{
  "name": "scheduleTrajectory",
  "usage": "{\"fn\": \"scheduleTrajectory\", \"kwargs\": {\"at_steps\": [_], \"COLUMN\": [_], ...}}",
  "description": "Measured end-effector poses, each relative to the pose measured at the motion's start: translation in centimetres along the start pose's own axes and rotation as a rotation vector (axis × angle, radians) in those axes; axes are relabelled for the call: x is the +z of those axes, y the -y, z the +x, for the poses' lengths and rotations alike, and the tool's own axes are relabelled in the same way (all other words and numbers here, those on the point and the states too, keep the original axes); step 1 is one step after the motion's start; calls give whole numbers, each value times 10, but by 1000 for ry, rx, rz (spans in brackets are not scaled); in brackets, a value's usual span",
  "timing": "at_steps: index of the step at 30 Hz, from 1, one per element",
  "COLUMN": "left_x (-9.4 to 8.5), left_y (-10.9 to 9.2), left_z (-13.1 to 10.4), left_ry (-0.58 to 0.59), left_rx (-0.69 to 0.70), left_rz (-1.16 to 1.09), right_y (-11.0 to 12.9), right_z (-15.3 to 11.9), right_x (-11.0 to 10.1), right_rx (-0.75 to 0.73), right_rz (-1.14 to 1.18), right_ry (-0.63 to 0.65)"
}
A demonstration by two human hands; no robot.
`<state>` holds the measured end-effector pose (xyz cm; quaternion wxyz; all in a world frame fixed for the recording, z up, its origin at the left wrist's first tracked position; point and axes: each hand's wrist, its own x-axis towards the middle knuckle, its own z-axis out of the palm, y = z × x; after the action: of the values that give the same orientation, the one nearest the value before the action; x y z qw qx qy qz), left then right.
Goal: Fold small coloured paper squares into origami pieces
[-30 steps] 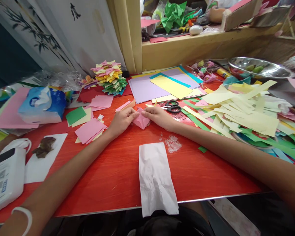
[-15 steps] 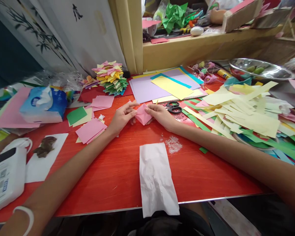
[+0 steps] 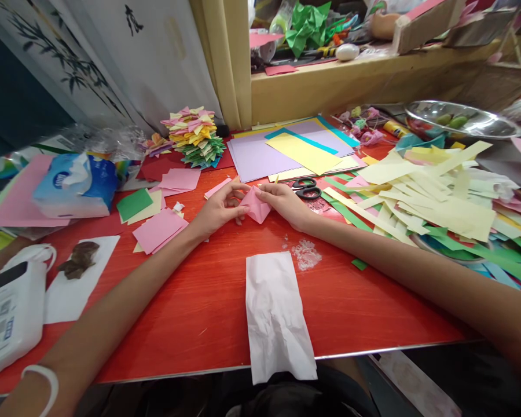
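Between my hands is a small folded piece of pink paper, its surface creased into a diamond shape. My left hand is closed on its left corner with thumb and fingers. From the other side my right hand pinches the paper near its upper right edge, the thumb lying on top. Black-handled scissors lie just beyond my right hand. Pink paper squares are stacked left of my left hand. A crumpled white paper sheet lies nearest me, hanging over the table's front edge.
Yellow and green paper strips pile up on the right, before a metal bowl. Large coloured sheets and a stack of folded paper pieces stand at the back. A tissue pack and a white device sit left.
The pink paper has shifted slightly right and turned, showing more of a diamond outline. My left fingers have spread a little around its left side.
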<state>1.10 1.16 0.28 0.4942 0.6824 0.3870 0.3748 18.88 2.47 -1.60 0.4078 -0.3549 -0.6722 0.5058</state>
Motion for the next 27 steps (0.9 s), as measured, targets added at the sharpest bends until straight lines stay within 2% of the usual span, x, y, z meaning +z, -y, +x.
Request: {"fn": "scheduleTrajectory", "kwargs": {"at_steps": [3, 12, 16, 21, 27], "left_x": [0, 1, 1, 1, 0], "left_y": [1, -4, -4, -2, -1], "left_z": [0, -3, -4, -4, -4], "left_ry": [-6, -124, -113, -45, -70], "left_rx": [-5, 6, 6, 25, 24], "left_rz": [2, 42, 76, 63, 101], "right_y": [-1, -1, 0, 0, 0], "right_z": [1, 0, 0, 0, 0], "right_x": [0, 0, 0, 0, 0], "right_rx": [-9, -13, -19, -27, -10], "right_rz": [-2, 3, 18, 37, 13], "right_ry": [3, -15, 20, 20, 30]}}
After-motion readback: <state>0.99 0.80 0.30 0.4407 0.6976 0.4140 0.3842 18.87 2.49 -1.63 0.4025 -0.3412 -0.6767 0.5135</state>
